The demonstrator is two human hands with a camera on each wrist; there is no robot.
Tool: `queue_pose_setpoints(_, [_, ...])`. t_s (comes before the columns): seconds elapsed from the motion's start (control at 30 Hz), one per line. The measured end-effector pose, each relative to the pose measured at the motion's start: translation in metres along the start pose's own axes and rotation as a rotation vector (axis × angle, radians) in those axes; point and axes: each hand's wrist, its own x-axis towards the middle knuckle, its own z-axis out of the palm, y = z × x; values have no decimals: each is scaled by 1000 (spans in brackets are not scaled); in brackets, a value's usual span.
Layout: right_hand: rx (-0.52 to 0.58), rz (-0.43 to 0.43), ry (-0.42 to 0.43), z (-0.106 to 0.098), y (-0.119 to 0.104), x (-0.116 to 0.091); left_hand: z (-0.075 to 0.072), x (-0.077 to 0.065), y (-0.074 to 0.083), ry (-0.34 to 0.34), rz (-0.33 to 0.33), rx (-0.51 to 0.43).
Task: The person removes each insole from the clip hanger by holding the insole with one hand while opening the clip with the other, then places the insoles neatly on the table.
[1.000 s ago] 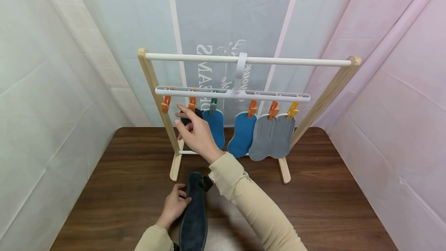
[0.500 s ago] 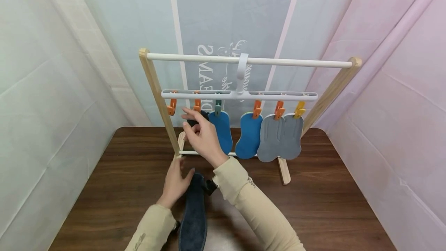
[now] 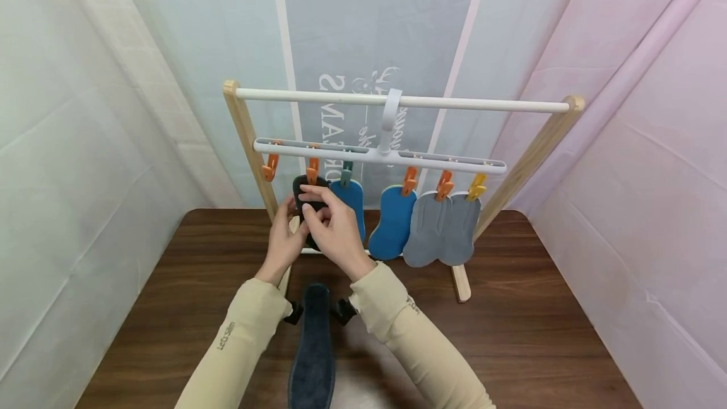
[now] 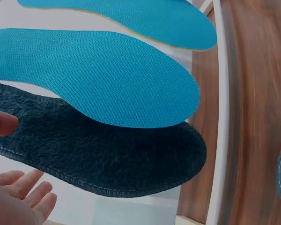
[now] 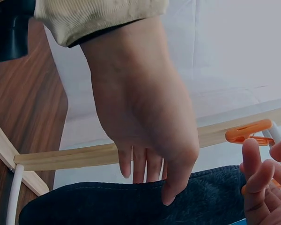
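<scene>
A dark fuzzy insole (image 4: 117, 154) hangs from an orange clip (image 3: 312, 172) toward the left of the white hanger (image 3: 377, 155). My left hand (image 3: 283, 238) is at its left edge, thumb in front and straight fingers behind in the right wrist view. At the upper front of this insole is my right hand (image 3: 337, 232), fingers loosely bent close below the clip. In the right wrist view, the right fingers (image 5: 262, 192) partly cover the clip. A second dark insole (image 3: 312, 352) lies on the table between my forearms.
Two blue insoles (image 3: 393, 219) and two grey ones (image 3: 426, 232) hang farther right. A bare orange clip (image 3: 269, 169) dangles at the hanger's left end. The wooden rack (image 3: 531, 150) stands on the brown table (image 3: 539, 333), with curtains around it.
My left hand has left the insole on the table and risen to the hanging dark insole. The right hand stays near that insole's top. The hanger has swayed slightly right and back.
</scene>
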Motion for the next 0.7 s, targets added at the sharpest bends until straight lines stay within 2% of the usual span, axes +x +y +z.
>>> queue_pose_setpoints(0.2, [10,-10,15,-1,3,-2,7,2,2,30,42,-57])
queue_pose_setpoints(0.3, [16,-8,16,-2,3,-2,10,3,4,38,32,-73])
queue_pose_setpoints(0.53, [19,-14,13,-2,4,-3,13,4,8,28,-8,-30])
queue_pose_setpoints(0.7, [12,-15,15,-2,6,-3,15,4,9,38,-12,-28])
